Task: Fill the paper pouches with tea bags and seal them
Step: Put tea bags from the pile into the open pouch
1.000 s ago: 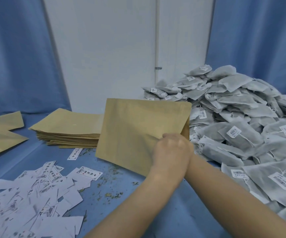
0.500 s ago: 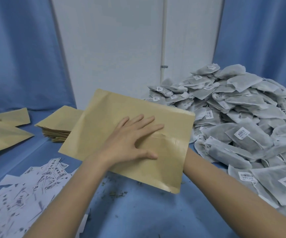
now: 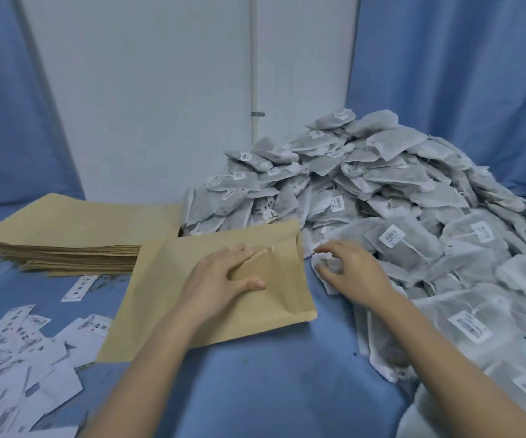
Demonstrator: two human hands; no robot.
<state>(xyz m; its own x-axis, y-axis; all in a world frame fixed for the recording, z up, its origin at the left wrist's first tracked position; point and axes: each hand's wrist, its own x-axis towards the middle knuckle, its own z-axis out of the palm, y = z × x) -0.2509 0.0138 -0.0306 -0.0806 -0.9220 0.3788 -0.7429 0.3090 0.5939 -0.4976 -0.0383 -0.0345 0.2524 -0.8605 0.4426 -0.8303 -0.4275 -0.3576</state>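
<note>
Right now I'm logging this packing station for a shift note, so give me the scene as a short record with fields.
pouch in work: paper pouch lying flat on the blue table, open end toward the tea bags
left hand: fingers flat, pressing the pouch down
right hand: over a tea bag at the pile's edge, fingers curled, grip not yet closed
supply: pile of tea bags at right; stack of empty pouches at left
loose items: paper labels at front left
</note>
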